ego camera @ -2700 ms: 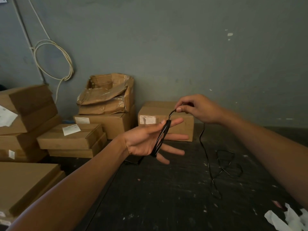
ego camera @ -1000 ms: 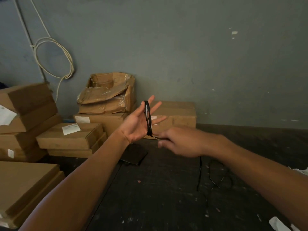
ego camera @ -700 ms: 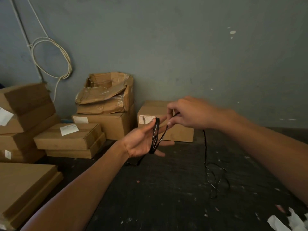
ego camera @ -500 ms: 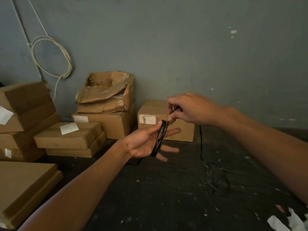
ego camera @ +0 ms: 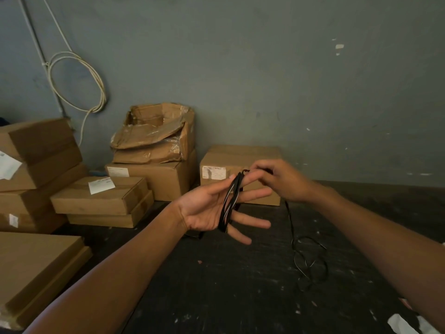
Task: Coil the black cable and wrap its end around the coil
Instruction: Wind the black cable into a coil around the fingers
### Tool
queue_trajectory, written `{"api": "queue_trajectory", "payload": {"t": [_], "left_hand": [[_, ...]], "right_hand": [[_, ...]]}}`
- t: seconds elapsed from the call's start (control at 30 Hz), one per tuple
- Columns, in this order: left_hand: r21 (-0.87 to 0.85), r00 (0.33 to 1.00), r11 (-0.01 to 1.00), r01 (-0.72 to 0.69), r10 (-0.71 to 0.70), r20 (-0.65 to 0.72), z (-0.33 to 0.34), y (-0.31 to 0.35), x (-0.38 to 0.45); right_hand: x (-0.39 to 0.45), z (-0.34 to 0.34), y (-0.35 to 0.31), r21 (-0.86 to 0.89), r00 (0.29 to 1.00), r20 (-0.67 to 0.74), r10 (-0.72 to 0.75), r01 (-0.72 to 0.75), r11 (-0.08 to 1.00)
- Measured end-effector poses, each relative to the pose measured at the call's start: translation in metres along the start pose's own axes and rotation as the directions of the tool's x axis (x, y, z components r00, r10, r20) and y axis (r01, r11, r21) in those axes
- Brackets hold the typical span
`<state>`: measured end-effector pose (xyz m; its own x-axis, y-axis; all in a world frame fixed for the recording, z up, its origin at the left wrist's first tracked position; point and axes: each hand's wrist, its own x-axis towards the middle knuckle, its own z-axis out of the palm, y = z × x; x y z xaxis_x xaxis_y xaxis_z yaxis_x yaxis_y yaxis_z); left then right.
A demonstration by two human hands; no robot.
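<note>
My left hand [ego camera: 207, 208] is held out palm up with its fingers spread, and several turns of the thin black cable [ego camera: 230, 203] are wound around the fingers as a flat coil. My right hand [ego camera: 284, 182] pinches the cable just past the top of the coil, behind the left fingertips. From the right hand the cable hangs down to the dark floor and ends in a loose tangle [ego camera: 310, 259] at the right.
Brown cardboard boxes stand along the grey wall: one [ego camera: 240, 162] right behind my hands, a stack with a torn open box [ego camera: 154, 133], flat boxes [ego camera: 101, 196] and more at the far left [ego camera: 36, 266]. A white cable loop [ego camera: 79, 80] hangs on the wall. White paper scraps [ego camera: 407, 324] lie bottom right.
My right hand swung under the left hand and back up over it, laying cable around the fingers. The loose tangle on the floor has shrunk a little.
</note>
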<state>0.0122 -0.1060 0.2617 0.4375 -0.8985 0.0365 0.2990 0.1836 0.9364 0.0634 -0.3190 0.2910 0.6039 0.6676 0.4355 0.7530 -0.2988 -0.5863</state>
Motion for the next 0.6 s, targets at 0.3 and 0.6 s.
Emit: {"api": "queue_trajectory", "payload": {"t": [0.3, 0.6], "left_hand": [[-0.066, 0.965, 0.966, -0.251, 0.244, -0.096, -0.004, 0.024, 0.007], [-0.019, 0.889, 0.949, -0.315, 0.287, -0.357, -0.025, 0.03, 0.004]], "right_hand": [[-0.038, 0.101, 0.033, -0.044, 0.972, 0.189, 0.138, -0.132, 0.99], [-0.04, 0.105, -0.013, -0.197, 0.907, 0.392, 0.152, -0.079, 0.977]]}}
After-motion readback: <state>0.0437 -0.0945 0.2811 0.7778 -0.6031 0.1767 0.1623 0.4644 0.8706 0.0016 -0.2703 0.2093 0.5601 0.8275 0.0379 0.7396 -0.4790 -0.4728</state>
